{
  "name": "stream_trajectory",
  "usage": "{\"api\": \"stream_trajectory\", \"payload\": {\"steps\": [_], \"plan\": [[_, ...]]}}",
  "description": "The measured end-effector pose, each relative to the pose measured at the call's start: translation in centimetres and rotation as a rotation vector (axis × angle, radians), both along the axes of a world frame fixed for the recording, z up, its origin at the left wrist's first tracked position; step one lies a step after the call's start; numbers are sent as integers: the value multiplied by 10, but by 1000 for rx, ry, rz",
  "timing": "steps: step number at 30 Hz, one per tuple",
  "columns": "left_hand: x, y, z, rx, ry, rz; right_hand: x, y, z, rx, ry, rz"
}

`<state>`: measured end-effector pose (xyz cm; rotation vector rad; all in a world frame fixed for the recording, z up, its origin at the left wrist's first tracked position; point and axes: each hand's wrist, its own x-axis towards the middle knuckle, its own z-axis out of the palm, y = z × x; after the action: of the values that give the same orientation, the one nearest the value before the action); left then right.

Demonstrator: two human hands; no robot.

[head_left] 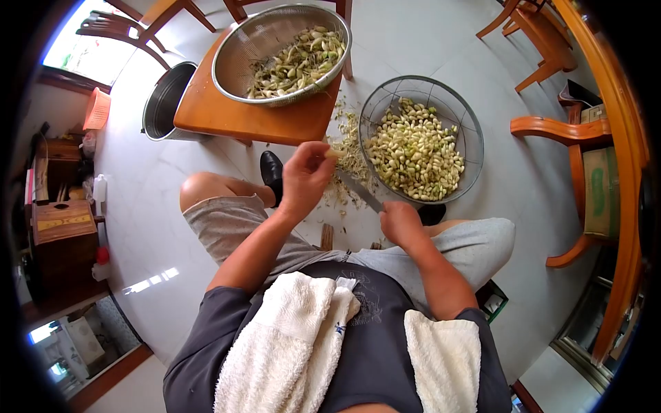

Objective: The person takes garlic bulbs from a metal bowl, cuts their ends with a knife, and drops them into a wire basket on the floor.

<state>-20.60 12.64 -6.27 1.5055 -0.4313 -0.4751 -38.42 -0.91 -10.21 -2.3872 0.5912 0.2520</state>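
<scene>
My left hand [308, 175] is closed in a pinch at the fingertips on a small pale bulb [333, 153], which the fingers partly hide. In my right hand [401, 223] is a knife [361, 192], its blade pointing up and left toward the bulb. A metal colander [237, 69] on a wooden chair seat [206, 118] holds untrimmed bulbs [303, 65] with stringy ends. On the floor to the right, a round mesh basket [471, 124] contains many trimmed whitish-green bulbs [416, 151]. Scattered trimmings [352, 155] lie below the knife and beside the basket.
A metal bucket [162, 103] stands left of the chair seat. Wooden chairs [540, 38] and a long table edge [613, 89] line the right. My knees flank the work area; towels [279, 344] hang over my shirt. A wooden cabinet [65, 224] is at the left.
</scene>
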Motion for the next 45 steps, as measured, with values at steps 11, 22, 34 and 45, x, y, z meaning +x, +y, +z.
{"api": "stream_trajectory", "payload": {"steps": [11,22,34,45], "plan": [[5,-140,47,341,-461,-362,-3,4,-18,28,-23,150],[228,-130,78,623,-912,-159,-1,1,-7,89,41,196],[258,-153,58,978,-1130,-422,7,-2,-5,157,84,211],[252,-89,103,472,-443,-156,10,-3,2,170,90,163]]}}
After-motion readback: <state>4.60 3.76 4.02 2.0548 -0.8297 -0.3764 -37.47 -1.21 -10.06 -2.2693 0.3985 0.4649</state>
